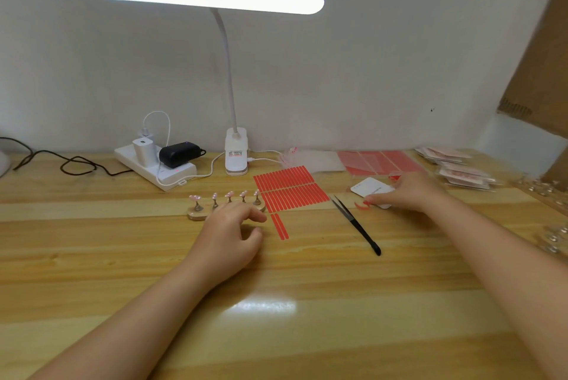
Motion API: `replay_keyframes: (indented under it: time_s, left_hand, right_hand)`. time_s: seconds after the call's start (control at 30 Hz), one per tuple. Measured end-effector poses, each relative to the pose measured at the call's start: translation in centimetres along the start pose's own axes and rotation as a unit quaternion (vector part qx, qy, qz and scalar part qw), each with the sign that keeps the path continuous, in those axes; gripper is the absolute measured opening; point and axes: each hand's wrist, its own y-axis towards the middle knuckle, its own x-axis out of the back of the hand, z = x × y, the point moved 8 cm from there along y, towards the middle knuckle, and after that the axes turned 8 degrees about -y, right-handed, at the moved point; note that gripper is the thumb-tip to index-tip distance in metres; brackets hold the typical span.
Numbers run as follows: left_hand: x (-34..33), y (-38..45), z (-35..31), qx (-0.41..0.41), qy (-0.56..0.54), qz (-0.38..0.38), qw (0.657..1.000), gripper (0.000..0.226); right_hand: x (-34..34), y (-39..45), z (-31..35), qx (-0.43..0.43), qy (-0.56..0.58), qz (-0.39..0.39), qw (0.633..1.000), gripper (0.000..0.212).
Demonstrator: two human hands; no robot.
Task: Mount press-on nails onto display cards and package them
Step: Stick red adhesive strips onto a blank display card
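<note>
Wooden table, pale planks with a glossy finish that threw back the lamp glare. A small rounded wooden stand sat left of centre, carrying five short metal stems in a row running left to right, each topped by a pale pink press-on nail.

The left hand rested on the table against the near side of the stand, fingers loosely curled, gripping nothing.

Just right of the stand lay a sheet of thin red adhesive strips, long axes running near to far and leaning slightly, with two loose strips just below it.

Black tweezers, slim and matte, lay diagonally, points aimed up-left toward the strips.

The right hand lay over a white rounded-corner display card, which lay flat with one corner toward the wall; whether the fingers pinched it, I could not tell. A curled red strip lay at the fingertips.

Flat packets were stacked at far right.
</note>
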Motion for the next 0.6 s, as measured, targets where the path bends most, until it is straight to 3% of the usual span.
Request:
replay_keyframes:
  time_s: [0.13,0.23,0.53,0.6]
  left_hand:
    - [0.0,0.0,0.0,0.003,-0.002,0.004,1.000,0.019]
    - [-0.1,0.0,0.0,0.006,0.000,0.006,1.000,0.019]
    - [0.0,-0.1,0.0,0.013,-0.003,0.006,1.000,0.019]
    - [0.0,-0.1,-0.1,0.015,-0.003,0.008,1.000,0.019]
  right_hand:
    - [0.3,-0.3,0.0,0.003,0.008,-0.013,1.000,0.062]
    - [0.2,-0.5,0.3,0.015,-0.003,-0.004,1.000,0.068]
    - [0.8,-1.0,0.6,0.047,0.001,-0.027,0.999,0.048]
    - [0.9,-0.9,0.2,0.051,0.032,-0.027,0.998,0.057]
